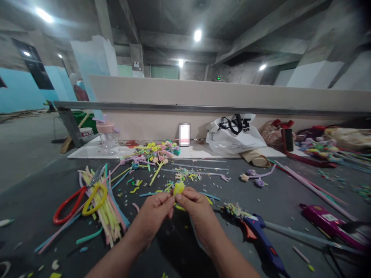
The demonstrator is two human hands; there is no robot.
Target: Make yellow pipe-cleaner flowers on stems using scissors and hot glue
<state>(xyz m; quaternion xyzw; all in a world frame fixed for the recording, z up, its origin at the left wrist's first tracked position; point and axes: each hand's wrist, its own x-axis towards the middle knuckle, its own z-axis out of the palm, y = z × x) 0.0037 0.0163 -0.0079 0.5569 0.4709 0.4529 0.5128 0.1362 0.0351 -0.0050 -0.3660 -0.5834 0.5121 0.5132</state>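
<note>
Broadly, from largest item to smallest:

Surface (43,200): dark, wide, littered with coloured offcuts; a pale board lies along its far edge under a long beige wall panel

White plastic bag (234,137): black lettering, slumped at the far edge right of centre, against the panel

Blue glue gun (261,241): orange trigger, lying on its side just right of the right forearm, nozzle towards a small heap of scraps

Magenta tool (330,226): lying flat near the right edge, well apart from the hands

Bundle of pastel sticks (107,210): pink, yellow, green, fanned out left of the left hand

Scissors (82,199): one red loop, one yellow, resting across that bundle, blades pointing away

Clear jar (108,139): pink lid, upright on the pale board, far left

Heap of small finished coloured pieces (158,150): on the far side, beside the jar

Phone (184,134): propped upright against the panel, centre

Left hand (155,212): fingers curled, thumb and forefinger pinched on the yellow piece from the left

Right hand (193,204): likewise pinched, gripping the same piece from the right; fingertips of both hands nearly touching

Yellow piece (179,188): small, crumpled, flower-like, held just above the surface at centre, between both hands, in front of the scattered clippings
</note>
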